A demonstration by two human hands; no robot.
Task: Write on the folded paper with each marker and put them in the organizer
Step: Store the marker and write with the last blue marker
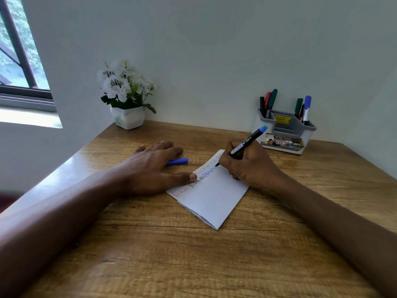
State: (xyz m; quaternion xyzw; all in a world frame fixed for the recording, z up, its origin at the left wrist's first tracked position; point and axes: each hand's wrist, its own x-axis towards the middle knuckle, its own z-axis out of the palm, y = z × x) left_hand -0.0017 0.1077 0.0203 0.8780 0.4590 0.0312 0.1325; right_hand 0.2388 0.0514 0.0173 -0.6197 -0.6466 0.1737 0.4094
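Nearest me, mid brown wooden counter (214,265), the folded white paper (214,198) sits pinned under the thumb of my flat left hand (150,166); my right hand (249,168), curled round the black blue-ended marker (245,143), should stroke lightly, without smudging the written lines.
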